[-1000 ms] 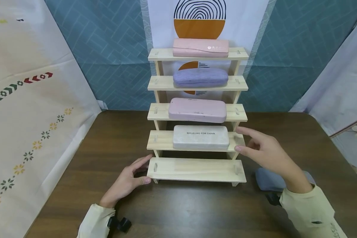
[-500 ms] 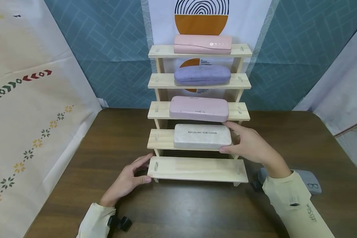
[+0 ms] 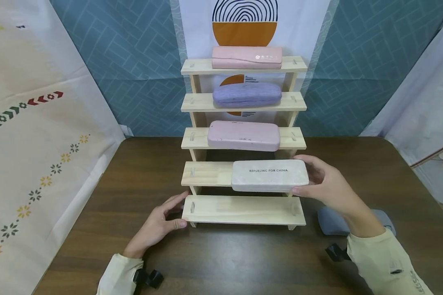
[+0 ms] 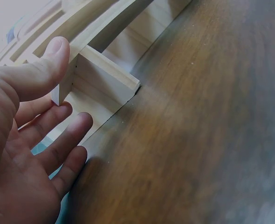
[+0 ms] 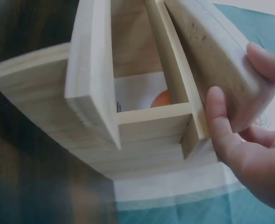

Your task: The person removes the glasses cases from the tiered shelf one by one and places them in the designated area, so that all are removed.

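Observation:
A pale grey glasses case (image 3: 269, 177) lettered "REFUELING FOR CHINA" is in my right hand (image 3: 330, 186). The fingers hold its right end at the back and the thumb the front, and the case overlaps the second tier from the bottom. In the right wrist view the case (image 5: 216, 56) is tilted over the shelf board (image 5: 182, 70). My left hand (image 3: 156, 225) grips the left end of the bottom tier of the wooden stepped rack (image 3: 243, 211), thumb at the front corner. The left wrist view shows the thumb and fingertips around the board's end, near the support leg (image 4: 105, 70).
Higher tiers carry a pinkish-lilac case (image 3: 243, 135), a purple case (image 3: 247, 94) and a pink case (image 3: 246, 57). On the dark wooden table (image 3: 240, 258), a blue-grey glasses case (image 3: 332, 221) lies partly behind the right forearm. A blue patterned cloth (image 3: 140, 69) hangs behind.
My right hand has reached the grey case, taken hold of its right end and moved it right and slightly forward on its tier. The left hand has stayed at the rack.

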The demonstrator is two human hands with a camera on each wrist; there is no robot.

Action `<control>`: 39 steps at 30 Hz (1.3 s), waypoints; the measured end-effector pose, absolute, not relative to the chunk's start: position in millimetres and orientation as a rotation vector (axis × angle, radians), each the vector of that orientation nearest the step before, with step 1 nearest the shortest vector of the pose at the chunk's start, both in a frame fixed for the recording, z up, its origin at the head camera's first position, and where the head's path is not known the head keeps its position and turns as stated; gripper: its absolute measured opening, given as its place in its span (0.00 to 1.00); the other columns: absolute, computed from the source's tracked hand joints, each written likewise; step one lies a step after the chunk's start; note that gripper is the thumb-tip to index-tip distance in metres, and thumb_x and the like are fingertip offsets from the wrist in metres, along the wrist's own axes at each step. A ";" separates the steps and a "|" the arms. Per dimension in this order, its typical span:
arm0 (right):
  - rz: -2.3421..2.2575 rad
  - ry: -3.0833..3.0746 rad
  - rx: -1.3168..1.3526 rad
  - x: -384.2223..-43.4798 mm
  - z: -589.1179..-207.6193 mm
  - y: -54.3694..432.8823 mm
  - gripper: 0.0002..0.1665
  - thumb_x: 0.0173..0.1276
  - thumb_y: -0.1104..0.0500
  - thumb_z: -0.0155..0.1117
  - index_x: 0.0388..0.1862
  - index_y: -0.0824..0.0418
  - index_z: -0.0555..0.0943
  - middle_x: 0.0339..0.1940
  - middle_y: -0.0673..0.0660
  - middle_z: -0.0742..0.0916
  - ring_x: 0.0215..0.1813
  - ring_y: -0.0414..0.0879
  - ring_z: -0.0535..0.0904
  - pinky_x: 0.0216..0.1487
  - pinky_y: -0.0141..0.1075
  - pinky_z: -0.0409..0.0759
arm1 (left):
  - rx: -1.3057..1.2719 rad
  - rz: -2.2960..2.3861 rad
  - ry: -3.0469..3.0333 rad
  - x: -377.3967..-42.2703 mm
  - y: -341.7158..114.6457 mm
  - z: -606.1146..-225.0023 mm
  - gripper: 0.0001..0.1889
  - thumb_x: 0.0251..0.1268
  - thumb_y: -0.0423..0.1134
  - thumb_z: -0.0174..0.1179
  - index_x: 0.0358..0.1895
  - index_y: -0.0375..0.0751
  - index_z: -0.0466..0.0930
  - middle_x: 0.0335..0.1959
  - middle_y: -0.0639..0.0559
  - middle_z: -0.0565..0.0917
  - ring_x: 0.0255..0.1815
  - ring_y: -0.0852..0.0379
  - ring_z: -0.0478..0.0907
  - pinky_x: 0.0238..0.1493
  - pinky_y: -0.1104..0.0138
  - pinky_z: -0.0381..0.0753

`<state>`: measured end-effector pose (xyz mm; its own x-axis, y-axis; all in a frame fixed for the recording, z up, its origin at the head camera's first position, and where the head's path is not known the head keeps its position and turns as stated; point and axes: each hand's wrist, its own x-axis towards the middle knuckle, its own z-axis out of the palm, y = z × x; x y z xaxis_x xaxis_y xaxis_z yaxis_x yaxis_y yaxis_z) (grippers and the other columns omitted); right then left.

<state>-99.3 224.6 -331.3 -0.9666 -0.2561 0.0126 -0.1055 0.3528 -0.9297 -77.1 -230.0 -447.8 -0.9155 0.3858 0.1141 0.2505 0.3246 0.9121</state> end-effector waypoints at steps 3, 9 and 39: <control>-1.840 2.374 -0.356 -95.9 -336.1 233.5 0.43 0.62 0.69 0.75 0.74 0.59 0.67 0.61 0.59 0.76 0.51 0.51 0.77 0.44 0.35 0.81 | 0.602 1.656 2.452 -77.0 -229.7 -448.5 0.41 0.58 0.32 0.73 0.76 0.45 0.66 0.70 0.47 0.71 0.59 0.45 0.76 0.59 0.62 0.73; -2.063 2.176 -0.410 -91.6 -342.9 252.9 0.41 0.61 0.78 0.68 0.72 0.59 0.70 0.61 0.58 0.75 0.51 0.48 0.76 0.43 0.32 0.80 | 0.604 1.665 2.448 -76.2 -228.4 -448.9 0.42 0.57 0.31 0.73 0.76 0.41 0.66 0.70 0.45 0.71 0.59 0.44 0.77 0.59 0.63 0.73; -2.492 1.955 -0.415 -55.9 -371.4 367.9 0.43 0.63 0.89 0.47 0.76 0.68 0.63 0.67 0.59 0.72 0.55 0.43 0.79 0.48 0.33 0.81 | 0.582 1.642 2.464 -75.5 -228.9 -446.5 0.41 0.58 0.31 0.73 0.76 0.44 0.66 0.69 0.46 0.72 0.59 0.42 0.76 0.60 0.63 0.72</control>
